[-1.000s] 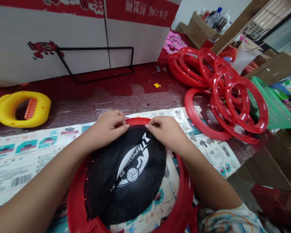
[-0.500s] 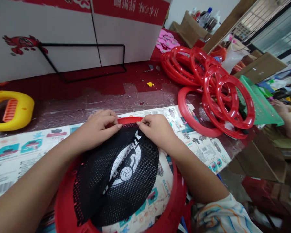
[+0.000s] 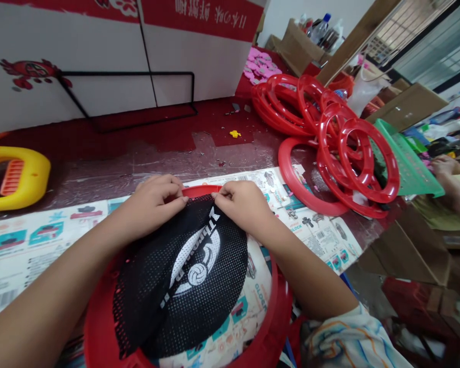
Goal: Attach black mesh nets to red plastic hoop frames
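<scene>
A black mesh fabric (image 3: 214, 301) with a white printed ball logo lies across a red plastic ring (image 3: 278, 301) in front of me. My left hand (image 3: 159, 202) pinches the mesh's far edge at the ring's top. Close beside it, my right hand (image 3: 239, 204) pinches the same edge just to the right. Between the two hands a short stretch of the ring's far rim shows. The mesh has a fold running through its print, and its left edge overlaps the ring's left side. My fingertips partly hide the edge they grip.
Several red rings (image 3: 391, 168) are heaped at the right beside a green basket (image 3: 410, 163). A yellow plastic piece (image 3: 38, 179) sits at the left. Behind stand a black wire frame (image 3: 126, 73) and a large white carton (image 3: 99, 46). Another person's hand (image 3: 444, 166) appears far right.
The camera view has swung right, so everything sits further left in the picture. Both hands keep their pinch on the mesh edge at the ring's top; the mesh lies much as before.
</scene>
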Demonstrator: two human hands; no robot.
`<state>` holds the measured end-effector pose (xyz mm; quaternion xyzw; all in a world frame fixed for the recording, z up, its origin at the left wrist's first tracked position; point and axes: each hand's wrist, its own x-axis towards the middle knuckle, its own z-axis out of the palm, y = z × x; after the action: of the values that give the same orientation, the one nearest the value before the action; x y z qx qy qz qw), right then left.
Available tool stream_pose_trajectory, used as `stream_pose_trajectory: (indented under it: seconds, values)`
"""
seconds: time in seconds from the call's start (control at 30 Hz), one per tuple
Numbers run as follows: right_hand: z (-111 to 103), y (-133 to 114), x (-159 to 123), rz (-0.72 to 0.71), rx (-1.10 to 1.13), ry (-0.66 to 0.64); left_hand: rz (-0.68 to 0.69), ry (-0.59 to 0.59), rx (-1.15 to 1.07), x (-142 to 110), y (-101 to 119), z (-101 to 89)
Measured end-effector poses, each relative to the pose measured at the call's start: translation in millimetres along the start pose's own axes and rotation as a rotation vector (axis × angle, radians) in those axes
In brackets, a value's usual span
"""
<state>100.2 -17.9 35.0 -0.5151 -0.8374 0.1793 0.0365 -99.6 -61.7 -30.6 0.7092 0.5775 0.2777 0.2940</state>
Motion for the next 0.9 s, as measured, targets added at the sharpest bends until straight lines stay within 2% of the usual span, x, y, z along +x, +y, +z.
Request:
stream_pose_trajectory:
  seconds: [0.33,0.47,0.57,0.73,0.9]
  values:
    - [5,1,6,0.017,-0.076,-0.013,-0.028,0.023,0.032,-1,4,1.4]
    - [3,-3,4,0.011,-0.183,-0.03,-0.029,-0.018,0.063,1,0,0.2]
    - [3,-5,0,-0.043,-0.263,-0.037,-0.022,-0.03,0.104,3,1,-0.3]
    - [2,-8,-2,-0.105,-0.283,-0.032,-0.076,0.036,0.204,0,13,2.4]
    - [0,-13,-8,-0.217,-0.295,-0.053,-0.149,0.095,0.27,-23,23,9.8]
